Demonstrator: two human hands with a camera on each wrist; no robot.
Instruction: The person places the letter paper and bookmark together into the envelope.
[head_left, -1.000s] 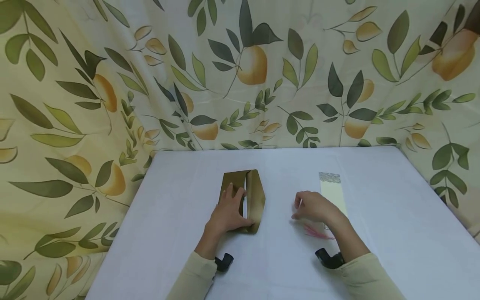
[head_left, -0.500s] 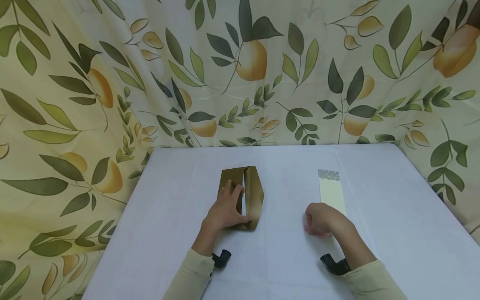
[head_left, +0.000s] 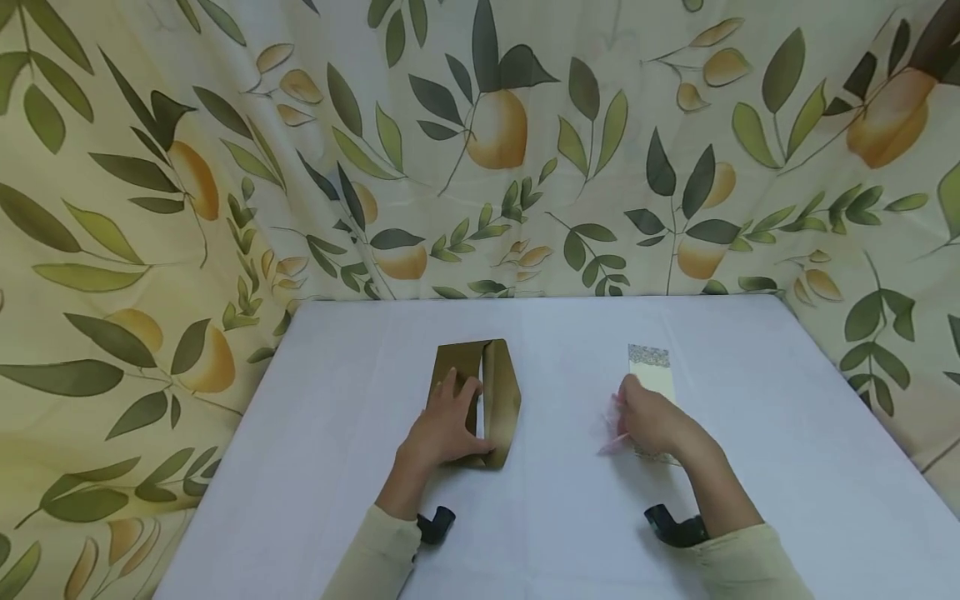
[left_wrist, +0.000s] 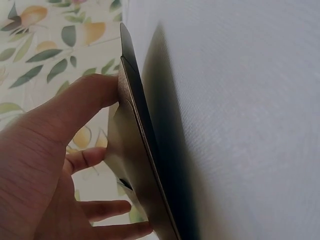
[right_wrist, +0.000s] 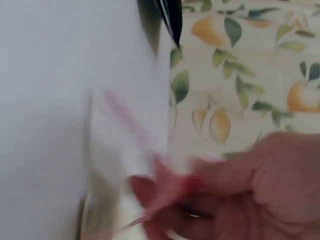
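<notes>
A gold envelope (head_left: 504,400) with its flap folded out lies left of centre on the table. My left hand (head_left: 444,427) rests on it with fingers spread; in the left wrist view the thumb touches the envelope (left_wrist: 137,155) near its flap. To the right lies a cream bookmark-like card (head_left: 654,377) with silvery lace-patterned ends. Over it my right hand (head_left: 663,423) pinches a pink tassel (head_left: 617,443), and part of the card is hidden beneath the hand. The right wrist view shows the tassel (right_wrist: 167,187) blurred between thumb and fingers.
A white cloth covers the table (head_left: 555,533). Behind and to the left hangs a curtain (head_left: 570,208) printed with fruit and leaves. Black wrist cameras (head_left: 675,527) sit by both sleeves.
The pink tassel lay on the table by the card's near end; my right hand came down over it, gripped it and has moved it up beside the card's middle. The left hand stays on the envelope.
</notes>
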